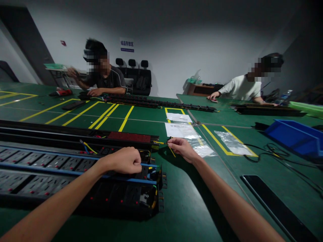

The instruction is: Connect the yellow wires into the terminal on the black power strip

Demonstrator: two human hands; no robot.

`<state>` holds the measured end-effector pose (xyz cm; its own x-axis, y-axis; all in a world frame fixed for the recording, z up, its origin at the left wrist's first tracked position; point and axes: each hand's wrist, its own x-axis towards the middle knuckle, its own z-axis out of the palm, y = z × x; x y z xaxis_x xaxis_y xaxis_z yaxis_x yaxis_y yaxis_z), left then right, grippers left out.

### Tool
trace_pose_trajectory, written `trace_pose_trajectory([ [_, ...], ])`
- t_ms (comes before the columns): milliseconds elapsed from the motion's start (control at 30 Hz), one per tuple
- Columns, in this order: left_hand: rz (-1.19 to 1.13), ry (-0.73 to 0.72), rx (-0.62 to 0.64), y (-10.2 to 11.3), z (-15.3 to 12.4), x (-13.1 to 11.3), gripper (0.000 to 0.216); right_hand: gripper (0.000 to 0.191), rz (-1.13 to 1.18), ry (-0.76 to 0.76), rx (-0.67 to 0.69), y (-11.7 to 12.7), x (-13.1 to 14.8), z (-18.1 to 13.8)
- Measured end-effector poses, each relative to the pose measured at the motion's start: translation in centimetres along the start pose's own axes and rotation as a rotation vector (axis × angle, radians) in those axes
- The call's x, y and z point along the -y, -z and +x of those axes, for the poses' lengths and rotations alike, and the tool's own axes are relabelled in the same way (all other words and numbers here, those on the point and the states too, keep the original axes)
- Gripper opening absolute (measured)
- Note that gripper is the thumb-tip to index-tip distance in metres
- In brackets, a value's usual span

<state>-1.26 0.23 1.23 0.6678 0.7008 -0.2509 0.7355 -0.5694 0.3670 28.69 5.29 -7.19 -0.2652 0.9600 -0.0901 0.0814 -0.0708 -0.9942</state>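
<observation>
My right hand (183,149) pinches a thin yellow wire (158,143) just past the end of the far power strip, which has a dark red socket section (128,136). A loose wire tail hangs below the fingertips. Closed in a fist, my left hand (127,160) lies over the right part of the black power strips, and whatever its fingers hold is hidden. Nearest me is a black power strip (108,195) with red dots beside its sockets and wiring at its right end. Behind it runs another strip with grey sockets (60,162) and blue edges.
A phone (277,208) lies at the right, near a blue bin (295,137) and black cables (275,151). Papers in plastic (186,134) lie beyond my right hand. Across the green table, two people (106,77) work beside more strips (161,102). A red power tool (60,92) lies far left.
</observation>
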Motion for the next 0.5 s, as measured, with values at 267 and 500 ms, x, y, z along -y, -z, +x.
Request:
trace_pose_trajectory([
  [267, 0.009, 0.014, 0.009, 0.1, -0.1, -0.2, 0.027, 0.041, -0.468, 0.280, -0.020, -0.1, 2.1, -0.1],
  [500, 0.001, 0.019, 0.009, 0.1, -0.2, -0.2, 0.028, 0.022, -0.815, 0.329, 0.004, -0.5, 3.4, -1.0],
])
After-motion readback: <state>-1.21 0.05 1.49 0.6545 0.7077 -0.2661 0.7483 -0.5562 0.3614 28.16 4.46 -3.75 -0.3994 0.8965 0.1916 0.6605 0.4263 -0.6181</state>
